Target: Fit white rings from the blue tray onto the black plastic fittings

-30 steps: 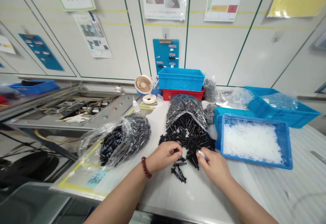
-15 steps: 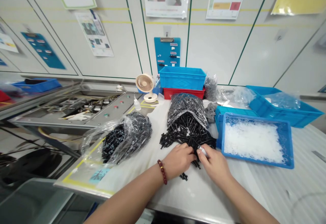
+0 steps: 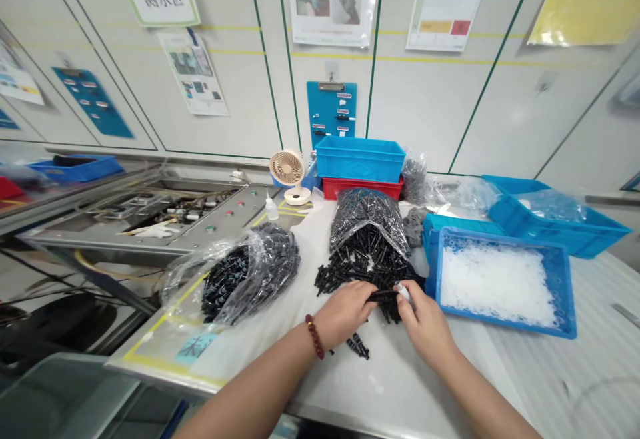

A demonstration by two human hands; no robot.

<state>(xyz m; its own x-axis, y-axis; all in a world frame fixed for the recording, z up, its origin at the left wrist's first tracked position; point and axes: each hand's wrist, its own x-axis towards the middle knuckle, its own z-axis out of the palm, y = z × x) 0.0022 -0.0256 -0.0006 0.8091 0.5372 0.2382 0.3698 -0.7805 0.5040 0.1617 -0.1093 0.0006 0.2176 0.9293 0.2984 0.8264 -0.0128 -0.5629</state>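
My left hand [image 3: 347, 312], with a dark red bead bracelet [image 3: 314, 336] at its wrist, is closed on a slim black plastic piece [image 3: 381, 296]. The far end of that piece reaches the fingers of my right hand [image 3: 426, 324]. A short whitish cylinder [image 3: 404, 291] sits in my right hand's grip, its lower part hidden by the fingers; whether it joins the black piece I cannot tell. Just beyond both hands, many similar black pieces [image 3: 345, 272] spill from a clear plastic bag [image 3: 367, 216]. Several more black pieces [image 3: 358, 346] lie nearer, below the hands.
At right, a tilted blue tray [image 3: 570, 292] holds small translucent rings. Left of the hands lies another clear bag [image 3: 270, 272] of black parts. Behind stand a small fan [image 3: 287, 169], a dropper bottle [image 3: 271, 209], and a blue bin [image 3: 360, 159] on a red one [image 3: 340, 189].
My hands have drawn slightly apart, and a black piece now shows between them. The camera view has tilted up a little.
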